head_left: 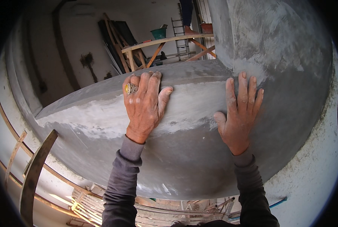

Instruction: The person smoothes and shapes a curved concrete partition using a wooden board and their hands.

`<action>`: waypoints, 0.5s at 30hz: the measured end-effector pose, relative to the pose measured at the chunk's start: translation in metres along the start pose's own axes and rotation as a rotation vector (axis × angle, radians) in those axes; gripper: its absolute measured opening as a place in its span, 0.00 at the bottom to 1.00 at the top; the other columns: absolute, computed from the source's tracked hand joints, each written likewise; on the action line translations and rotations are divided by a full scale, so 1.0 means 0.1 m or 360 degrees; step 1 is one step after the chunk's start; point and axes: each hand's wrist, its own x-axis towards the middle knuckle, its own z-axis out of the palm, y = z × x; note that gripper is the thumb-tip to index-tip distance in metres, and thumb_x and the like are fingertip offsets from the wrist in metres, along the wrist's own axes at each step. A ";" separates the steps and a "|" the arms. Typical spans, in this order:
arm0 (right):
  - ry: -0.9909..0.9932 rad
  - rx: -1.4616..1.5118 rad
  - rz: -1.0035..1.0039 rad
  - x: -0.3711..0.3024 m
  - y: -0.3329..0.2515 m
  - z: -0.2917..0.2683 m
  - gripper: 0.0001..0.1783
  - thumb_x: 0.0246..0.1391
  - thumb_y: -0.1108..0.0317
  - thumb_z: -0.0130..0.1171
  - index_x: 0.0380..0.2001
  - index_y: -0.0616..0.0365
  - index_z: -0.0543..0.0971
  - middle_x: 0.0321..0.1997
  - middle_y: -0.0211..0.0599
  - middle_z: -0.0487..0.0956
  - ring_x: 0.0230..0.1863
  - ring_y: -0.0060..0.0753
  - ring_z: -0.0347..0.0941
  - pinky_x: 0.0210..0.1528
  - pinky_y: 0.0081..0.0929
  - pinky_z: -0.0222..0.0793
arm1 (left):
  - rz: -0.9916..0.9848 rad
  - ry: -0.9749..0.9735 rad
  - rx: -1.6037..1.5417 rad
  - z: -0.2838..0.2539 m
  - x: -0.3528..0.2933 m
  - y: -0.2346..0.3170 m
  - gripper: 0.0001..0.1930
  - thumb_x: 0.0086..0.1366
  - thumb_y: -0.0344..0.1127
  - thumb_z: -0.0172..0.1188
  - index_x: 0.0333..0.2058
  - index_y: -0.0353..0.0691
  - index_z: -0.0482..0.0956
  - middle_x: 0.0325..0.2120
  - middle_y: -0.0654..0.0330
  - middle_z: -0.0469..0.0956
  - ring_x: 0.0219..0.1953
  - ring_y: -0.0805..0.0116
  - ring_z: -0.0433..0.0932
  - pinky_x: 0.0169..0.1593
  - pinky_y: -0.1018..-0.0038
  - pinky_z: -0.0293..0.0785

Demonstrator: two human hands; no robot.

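Observation:
Pale dust or skim coat streaks the front face of a grey plastered window ledge (184,125), which meets a grey plastered upright (278,45) at the right. My left hand (144,100), wearing a ring with a yellow stone (130,88), is closed over the ledge's upper edge. Its fingers bend over the edge, fingertips hidden, with the thumb out to the side. My right hand (240,109) lies flat near the corner, fingers spread and pointing up, holding nothing. Dust whitens the fingertips of that hand. Neither hand shows a tool.
Beyond the opening stands a wooden trestle platform (169,40) with a green bucket (158,33) and a red-brown tub (206,28) on it. Another person's bare foot (191,30) and a ladder (180,41) show there. Below lies slatted scaffolding (169,216); a curved plank (34,178) rises at left.

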 end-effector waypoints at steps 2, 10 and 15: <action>-0.0157 0.0132 -0.0236 -0.06 -0.12 -0.01 0.43 0.50 0.56 0.62 0.71 0.55 0.68 0.78 0.50 0.60 0.80 0.60 0.47 0.77 0.67 0.41 | -0.0014 -0.0020 -0.0039 -0.02 0.00 0.00 0.21 0.68 0.50 0.62 0.44 0.34 0.82 0.37 0.57 0.78 0.38 0.58 0.73 0.57 0.59 0.66; 0.0067 0.0149 0.0001 -0.18 0.08 0.06 0.40 0.45 0.63 0.66 0.67 0.45 0.73 0.77 0.51 0.61 0.79 0.62 0.50 0.77 0.67 0.44 | -0.0081 0.0009 -0.0110 0.01 -0.03 0.01 0.22 0.72 0.51 0.57 0.46 0.35 0.83 0.36 0.54 0.78 0.37 0.55 0.70 0.47 0.61 0.67; -0.0184 0.0268 -0.0352 -0.34 0.03 -0.07 0.32 0.59 0.59 0.57 0.67 0.47 0.73 0.75 0.53 0.64 0.78 0.64 0.53 0.76 0.68 0.46 | -0.0036 0.0022 -0.0025 0.02 -0.06 -0.02 0.23 0.69 0.53 0.60 0.46 0.37 0.82 0.36 0.58 0.77 0.38 0.59 0.70 0.47 0.65 0.65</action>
